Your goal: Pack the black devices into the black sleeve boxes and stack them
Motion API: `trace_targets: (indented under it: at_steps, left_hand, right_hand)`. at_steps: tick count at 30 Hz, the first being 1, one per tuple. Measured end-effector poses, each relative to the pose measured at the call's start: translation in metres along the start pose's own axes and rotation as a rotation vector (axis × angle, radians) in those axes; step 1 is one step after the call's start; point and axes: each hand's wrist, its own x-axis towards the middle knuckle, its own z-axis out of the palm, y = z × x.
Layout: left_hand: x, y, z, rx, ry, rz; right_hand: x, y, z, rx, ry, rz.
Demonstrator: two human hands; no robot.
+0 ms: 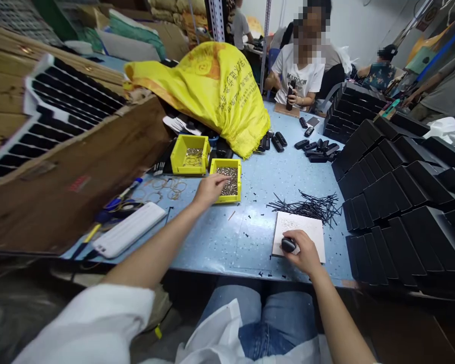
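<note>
Reaching left hand [209, 189], fingers pinched narrow, into near yellow bin [227, 181] of tiny metal parts; spill risk. Right hand [305, 251] grips black piece [288, 245] on white pad [299, 235]; we risk slipping.

Workers at a shared bench in a small assembly workshop.

Stacks of black trays [398, 202] crowd the blue surface [250, 227], alongside yellow parts bins [227, 181] of tiny metal pieces, a heap of thin black pins [307, 206], small black casings [314, 147] and a yellow woven sack [212, 86]; other people [303, 65] sit working opposite.
</note>
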Motion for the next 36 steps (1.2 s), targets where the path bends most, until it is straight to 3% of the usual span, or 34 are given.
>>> trace_targets:
  at_steps: [2,4,6,9,13,20,24,30,36]
  left_hand:
    - [-0.039,0.015,0.019,-0.186,-0.032,-0.073]
    - [-0.083,0.034,0.045,-0.726,-0.064,-0.34]
    - [-0.12,0.053,0.068,-1.056,-0.084,-0.54]
    - [-0.151,0.075,0.087,-1.267,-0.052,-0.685]
    - [-0.157,0.086,0.09,-1.278,-0.063,-0.686]
    - [-0.16,0.085,0.093,-1.164,-0.025,-0.552]
    - [-0.162,0.079,0.097,-1.072,0.035,-0.475]
    - [-0.157,0.079,0.093,-1.043,0.024,-0.405]
    - [-0.156,0.082,0.091,-1.013,0.02,-0.374]
  right_hand:
    - [0.011,-0.006,0.003,0.198,0.072,0.105]
    - [0.026,-0.022,0.003,0.514,0.247,0.19]
    - [0.042,-0.046,0.003,0.887,0.463,0.213]
    - [0.064,-0.081,0.005,1.28,0.647,0.198]
    - [0.078,-0.098,0.012,1.38,0.735,0.287]
    - [0.079,-0.095,0.015,1.35,0.783,0.357]
    - [0.08,-0.097,0.014,1.397,0.757,0.337]
    - [0.078,-0.096,0.018,1.489,0.733,0.36]
    - [0.078,-0.094,0.017,1.392,0.836,0.41]
